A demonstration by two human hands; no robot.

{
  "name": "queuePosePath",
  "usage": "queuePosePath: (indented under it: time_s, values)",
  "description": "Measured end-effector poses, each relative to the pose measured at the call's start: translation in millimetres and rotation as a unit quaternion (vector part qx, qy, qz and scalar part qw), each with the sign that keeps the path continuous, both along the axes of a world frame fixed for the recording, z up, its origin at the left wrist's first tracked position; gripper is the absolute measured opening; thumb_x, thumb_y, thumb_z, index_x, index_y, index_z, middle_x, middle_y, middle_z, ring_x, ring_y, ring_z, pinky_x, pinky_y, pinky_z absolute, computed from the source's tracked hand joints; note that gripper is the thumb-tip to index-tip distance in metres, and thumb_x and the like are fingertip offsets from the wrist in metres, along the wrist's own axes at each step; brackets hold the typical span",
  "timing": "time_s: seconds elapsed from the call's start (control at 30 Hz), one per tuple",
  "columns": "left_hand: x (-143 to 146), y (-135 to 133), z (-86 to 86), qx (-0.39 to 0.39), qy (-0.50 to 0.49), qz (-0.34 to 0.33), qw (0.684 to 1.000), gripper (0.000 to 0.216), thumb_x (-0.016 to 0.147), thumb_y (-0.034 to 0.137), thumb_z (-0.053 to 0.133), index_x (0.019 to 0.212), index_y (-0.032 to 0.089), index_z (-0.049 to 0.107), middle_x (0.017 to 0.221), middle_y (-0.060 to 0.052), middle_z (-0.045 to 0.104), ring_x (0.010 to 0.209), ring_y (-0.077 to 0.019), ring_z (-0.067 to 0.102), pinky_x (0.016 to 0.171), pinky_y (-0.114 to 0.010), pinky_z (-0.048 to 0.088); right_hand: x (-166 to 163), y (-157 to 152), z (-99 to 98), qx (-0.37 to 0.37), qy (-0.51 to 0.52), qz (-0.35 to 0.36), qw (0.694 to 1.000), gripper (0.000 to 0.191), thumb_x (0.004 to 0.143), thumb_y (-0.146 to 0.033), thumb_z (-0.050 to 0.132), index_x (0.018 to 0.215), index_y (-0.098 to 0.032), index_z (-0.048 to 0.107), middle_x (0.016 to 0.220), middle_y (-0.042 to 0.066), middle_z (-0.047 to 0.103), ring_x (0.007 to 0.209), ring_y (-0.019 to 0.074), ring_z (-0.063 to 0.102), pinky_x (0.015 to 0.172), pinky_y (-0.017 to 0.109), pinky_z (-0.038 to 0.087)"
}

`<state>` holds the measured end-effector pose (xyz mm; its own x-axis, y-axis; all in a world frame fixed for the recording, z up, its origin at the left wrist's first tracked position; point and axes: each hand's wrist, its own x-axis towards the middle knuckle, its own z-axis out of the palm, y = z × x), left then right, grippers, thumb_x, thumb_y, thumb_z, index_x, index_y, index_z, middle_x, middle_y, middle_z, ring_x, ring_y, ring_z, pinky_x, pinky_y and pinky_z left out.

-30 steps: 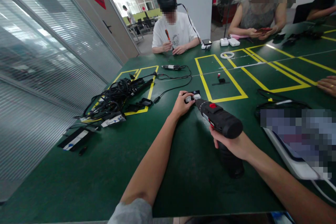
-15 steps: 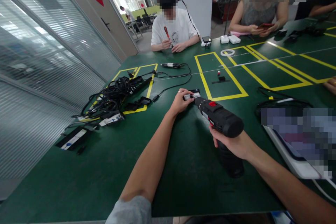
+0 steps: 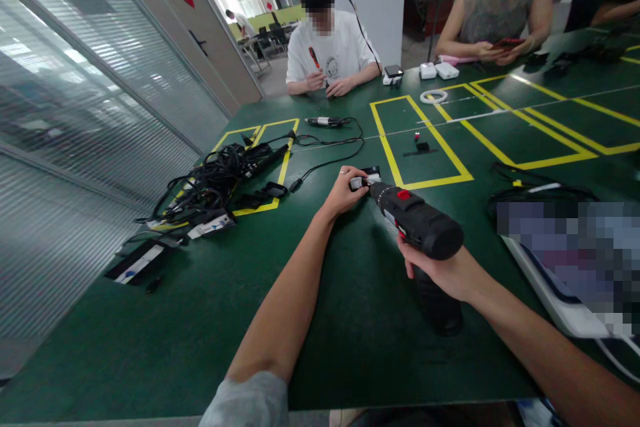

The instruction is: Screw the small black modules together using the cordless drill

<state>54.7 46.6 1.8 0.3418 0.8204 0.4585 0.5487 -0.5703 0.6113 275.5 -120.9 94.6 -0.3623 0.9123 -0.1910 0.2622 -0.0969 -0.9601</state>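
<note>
In my right hand (image 3: 440, 272) is a black cordless drill (image 3: 423, 221) with red switches, the fingers wrapped round its grip. Its chuck points forward and left, and its tip meets or nearly meets a small black-and-white piece (image 3: 371, 171) on the table. My left hand (image 3: 344, 193) is closed on that piece, thumb and fingers at its near left side. Fingers and chuck partly cover the piece, so its exact kind cannot be made out.
Tangled black cables and adapters (image 3: 225, 173) lie at left on the green table (image 3: 200, 340). A pen-shaped corded tool (image 3: 324, 121) lies farther back. At right sits a white-edged device (image 3: 540, 293) beside coiled cable. Across the table, one person holds a red screwdriver (image 3: 313, 57); another holds a phone.
The view has shifted very slightly. Both hands, the drill and the small piece keep almost the same positions.
</note>
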Motion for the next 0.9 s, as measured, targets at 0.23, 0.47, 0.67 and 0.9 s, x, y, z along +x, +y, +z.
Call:
queuePosePath:
  time_s: [0.23,0.47,0.67,0.9]
  values:
    - [0.6,1.5,2.3,-0.009,-0.003,0.007,1.0,0.022,0.076,0.021,0.065,0.098,0.018,0.064,0.098,-0.006,0.054,0.101,-0.0204,0.049,0.094,-0.035,0.041,0.1,-0.7,1.5,-0.007,0.004,-0.003,1.0,0.006,0.079,-0.023,0.057,0.074,-0.021,0.059,0.06,-0.002,0.058,0.056,0.0158,0.06,0.06,0.03,0.051]
    - [1.1,1.8,2.8,-0.016,-0.011,0.006,1.0,0.02,0.076,0.019,0.065,0.095,0.018,0.064,0.097,-0.006,0.055,0.101,-0.0205,0.05,0.093,-0.035,0.041,0.7,-0.3,1.7,-0.006,0.009,0.002,1.0,0.005,0.079,-0.023,0.057,0.077,-0.02,0.06,0.06,-0.002,0.059,0.057,0.0161,0.06,0.06,0.031,0.051]
    - [0.5,2.4,-0.5,-0.015,-0.017,0.012,1.0,0.021,0.076,0.021,0.065,0.097,0.018,0.064,0.099,-0.006,0.054,0.102,-0.0202,0.05,0.095,-0.035,0.041,0.0,0.2,0.7,-0.008,0.018,0.009,1.0,0.005,0.08,-0.023,0.057,0.079,-0.019,0.06,0.061,-0.001,0.059,0.058,0.0161,0.06,0.061,0.031,0.051]
    - [1.7,3.1,-3.1,-0.012,-0.023,0.025,0.999,0.018,0.079,0.024,0.064,0.096,0.019,0.064,0.098,-0.006,0.055,0.101,-0.0198,0.051,0.093,-0.035,0.042,0.3,-0.2,-0.6,-0.021,0.031,-0.005,0.999,0.033,0.077,-0.02,0.059,0.11,-0.019,0.056,0.061,-0.004,0.057,0.056,0.0162,0.06,0.059,0.03,0.051]
